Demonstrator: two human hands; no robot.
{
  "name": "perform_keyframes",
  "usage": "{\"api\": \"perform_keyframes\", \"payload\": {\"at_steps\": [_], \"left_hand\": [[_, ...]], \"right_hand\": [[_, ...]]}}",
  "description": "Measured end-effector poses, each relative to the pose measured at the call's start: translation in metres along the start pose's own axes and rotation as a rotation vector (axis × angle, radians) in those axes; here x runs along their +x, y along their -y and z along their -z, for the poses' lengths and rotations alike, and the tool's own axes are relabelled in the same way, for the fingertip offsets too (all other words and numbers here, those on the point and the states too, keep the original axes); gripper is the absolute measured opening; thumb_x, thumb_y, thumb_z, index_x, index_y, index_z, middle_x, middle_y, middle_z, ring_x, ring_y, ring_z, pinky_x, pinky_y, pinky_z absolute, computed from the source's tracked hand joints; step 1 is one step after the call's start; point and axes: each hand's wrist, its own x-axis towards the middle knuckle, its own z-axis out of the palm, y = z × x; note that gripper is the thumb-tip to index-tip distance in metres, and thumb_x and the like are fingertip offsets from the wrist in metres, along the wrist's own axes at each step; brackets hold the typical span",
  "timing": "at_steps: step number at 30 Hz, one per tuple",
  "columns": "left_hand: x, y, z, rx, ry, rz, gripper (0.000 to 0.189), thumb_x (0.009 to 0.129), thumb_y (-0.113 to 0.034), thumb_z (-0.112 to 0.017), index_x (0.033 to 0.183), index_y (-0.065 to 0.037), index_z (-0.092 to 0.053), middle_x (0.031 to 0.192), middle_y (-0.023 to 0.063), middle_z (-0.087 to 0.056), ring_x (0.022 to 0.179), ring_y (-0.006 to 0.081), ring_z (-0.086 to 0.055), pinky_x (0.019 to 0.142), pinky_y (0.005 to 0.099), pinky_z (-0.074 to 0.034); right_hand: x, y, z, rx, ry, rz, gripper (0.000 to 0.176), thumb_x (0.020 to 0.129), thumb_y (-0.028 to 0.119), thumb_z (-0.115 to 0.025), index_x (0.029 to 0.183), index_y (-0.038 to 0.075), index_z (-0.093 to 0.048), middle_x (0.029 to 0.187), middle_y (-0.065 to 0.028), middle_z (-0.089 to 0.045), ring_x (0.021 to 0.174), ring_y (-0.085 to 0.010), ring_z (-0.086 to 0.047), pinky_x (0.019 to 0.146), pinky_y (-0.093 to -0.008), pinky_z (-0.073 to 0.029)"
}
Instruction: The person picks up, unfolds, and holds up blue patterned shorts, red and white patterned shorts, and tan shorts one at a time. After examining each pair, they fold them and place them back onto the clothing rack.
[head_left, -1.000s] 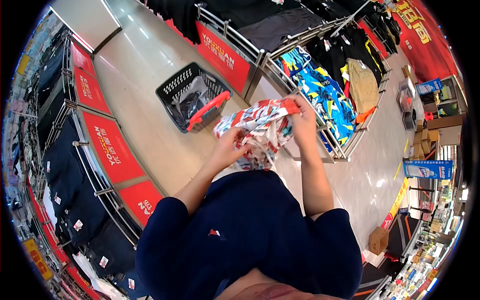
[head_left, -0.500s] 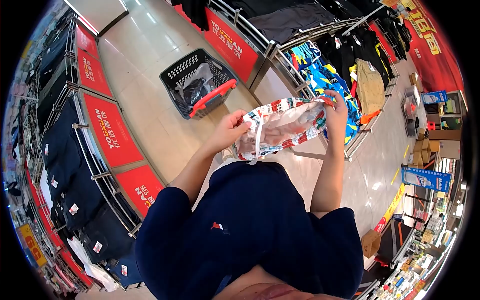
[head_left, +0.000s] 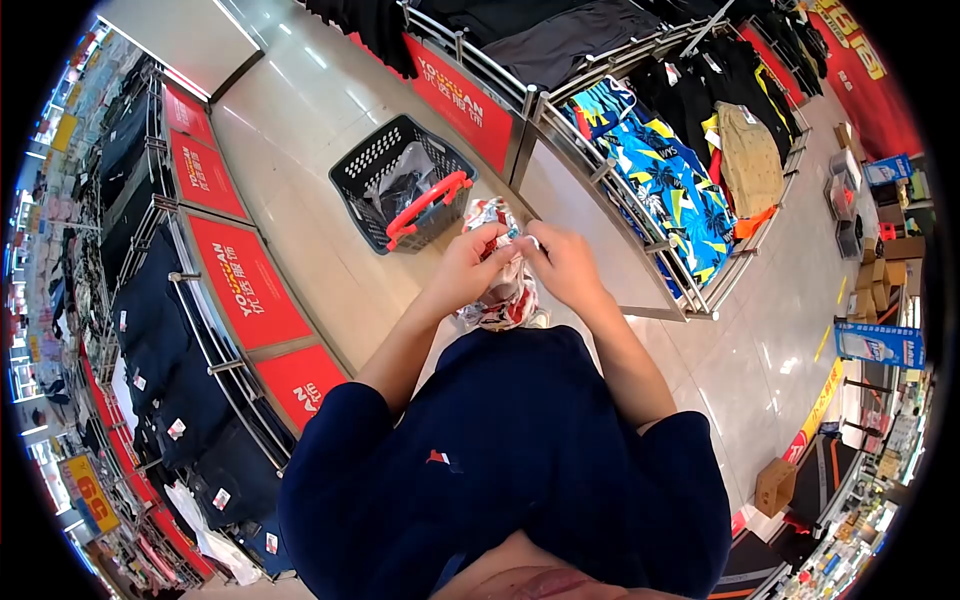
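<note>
A patterned white, red and green garment [head_left: 508,303] hangs bunched in front of my body, gathered at its upper part. My left hand [head_left: 468,268] grips its left side, thumb and fingers pinched together. On the other side my right hand [head_left: 562,265] has its fingers closed at the garment's white drawstring or waistband; the exact hold is small and partly hidden. Both hands are close together, nearly touching. Just beyond them on the floor stands a dark grey basket [head_left: 345,182] with a red handle [head_left: 428,212], holding something dark in clear plastic [head_left: 405,185].
A metal rack [head_left: 655,245] at the right holds blue patterned shorts [head_left: 665,185] and tan shorts [head_left: 750,165]. Along the left runs another rack with dark clothes [head_left: 165,330] and red sign panels [head_left: 245,280]. Cardboard boxes [head_left: 775,487] sit farther right.
My hands have come together from a wide hold. The garment, stretched open at its waist before, is now bunched between them. The view has shifted slightly.
</note>
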Motion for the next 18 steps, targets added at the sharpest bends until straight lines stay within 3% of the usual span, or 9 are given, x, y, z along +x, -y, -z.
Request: {"api": "perform_keyframes", "payload": {"at_steps": [3,5,7,9,11,13,18], "left_hand": [[-0.002,-0.003,-0.004,0.012,-0.003,0.053,0.020,0.094,-0.008,-0.063,0.112,-0.001,-0.061,0.084,-0.0048,-0.058,0.077,0.0030,-0.051,0.068,0.0211,-0.044],[-0.004,0.003,0.002,0.109,0.009,0.027,0.020,0.093,-0.008,-0.063,0.112,-0.001,-0.061,0.085,-0.0046,-0.058,0.078,0.0031,-0.052,0.069,0.0214,-0.045],[-0.005,0.015,0.009,0.204,0.029,-0.003,0.020,0.092,-0.007,-0.064,0.111,0.000,-0.061,0.085,-0.0044,-0.059,0.079,0.0032,-0.053,0.069,0.0217,-0.045],[-0.008,0.028,0.018,0.092,-0.044,0.046,0.019,0.092,-0.006,-0.063,0.110,0.000,-0.061,0.088,-0.0036,-0.062,0.081,0.0037,-0.056,0.071,0.0217,-0.046],[-0.012,0.022,0.021,0.086,-0.041,0.020,0.018,0.092,-0.005,-0.062,0.110,0.000,-0.061,0.091,-0.0024,-0.064,0.084,0.0044,-0.057,0.074,0.0213,-0.047],[-0.017,0.012,0.021,0.062,-0.039,0.007,0.017,0.094,-0.005,-0.061,0.110,0.000,-0.061,0.088,-0.0024,-0.063,0.080,0.0037,-0.056,0.070,0.0218,-0.047],[-0.020,0.012,0.027,0.159,-0.054,-0.043,0.017,0.094,-0.002,-0.060,0.110,0.001,-0.063,0.094,-0.0012,-0.065,0.085,0.0041,-0.057,0.076,0.0216,-0.047]], "right_hand": [[0.001,-0.023,0.003,0.062,-0.085,0.028,0.013,0.090,0.013,-0.057,0.085,0.002,-0.062,0.069,-0.0109,-0.060,0.069,-0.0307,-0.063,0.062,-0.0417,-0.048],[0.004,-0.039,0.019,0.291,-0.256,-0.149,0.013,0.092,0.010,-0.053,0.086,0.002,-0.061,0.066,-0.0061,-0.059,0.062,-0.0184,-0.060,0.057,-0.0346,-0.046],[0.015,-0.063,0.043,0.499,-0.393,-0.262,0.023,0.099,0.019,-0.054,0.084,0.003,-0.062,0.064,-0.0017,-0.058,0.058,-0.0084,-0.053,0.054,-0.0267,-0.042],[0.024,-0.084,0.069,0.626,-0.447,-0.217,0.035,0.102,0.032,-0.053,0.082,0.004,-0.062,0.063,0.0000,-0.058,0.055,-0.0064,-0.050,0.052,-0.0229,-0.040],[0.030,-0.087,0.094,0.543,-0.471,-0.207,0.041,0.102,0.038,-0.052,0.081,0.004,-0.062,0.063,0.0011,-0.059,0.056,-0.0063,-0.050,0.052,-0.0224,-0.040],[0.038,-0.096,0.114,0.499,-0.521,-0.163,0.041,0.103,0.036,-0.050,0.080,0.004,-0.061,0.064,0.0006,-0.059,0.055,-0.0056,-0.048,0.052,-0.0225,-0.039],[0.058,-0.109,0.157,0.522,-0.630,-0.158,0.045,0.103,0.037,-0.050,0.074,0.003,-0.058,0.064,0.0001,-0.057,0.057,-0.0064,-0.047,0.053,-0.0231,-0.037]]}}
